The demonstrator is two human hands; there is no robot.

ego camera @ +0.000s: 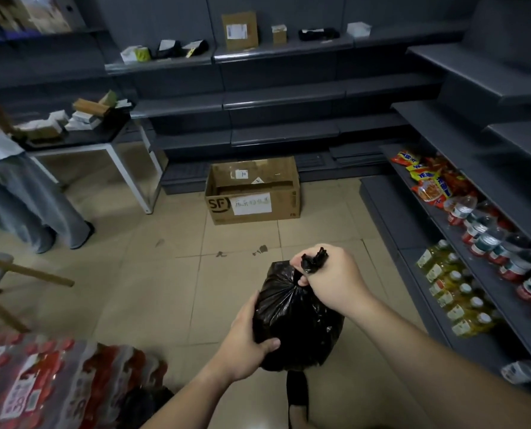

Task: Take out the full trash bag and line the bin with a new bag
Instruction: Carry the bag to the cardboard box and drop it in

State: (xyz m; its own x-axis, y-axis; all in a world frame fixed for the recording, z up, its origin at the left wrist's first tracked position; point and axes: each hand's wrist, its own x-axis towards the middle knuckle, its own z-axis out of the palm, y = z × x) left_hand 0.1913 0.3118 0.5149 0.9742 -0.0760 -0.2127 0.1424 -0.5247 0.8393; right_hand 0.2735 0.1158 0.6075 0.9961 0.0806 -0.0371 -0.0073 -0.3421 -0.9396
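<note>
A full black trash bag [295, 320] hangs in the air in front of me, above the tiled floor. My right hand [329, 277] is closed around its gathered, twisted neck, with the black tip sticking out above my fist. My left hand [248, 339] presses against the bag's left side, thumb across the plastic. No bin is in view. An open cardboard box [252, 193] marked SF stands on the floor ahead, against the shelves.
Dark grey shelving runs along the back and right; the right shelves hold bottles [462, 298] and snack packets [428, 181]. A person [19, 193] stands at the left beside a table [103, 144]. Shrink-wrapped bottle packs [50, 382] sit bottom left. A wooden chair leg [26, 270] juts in.
</note>
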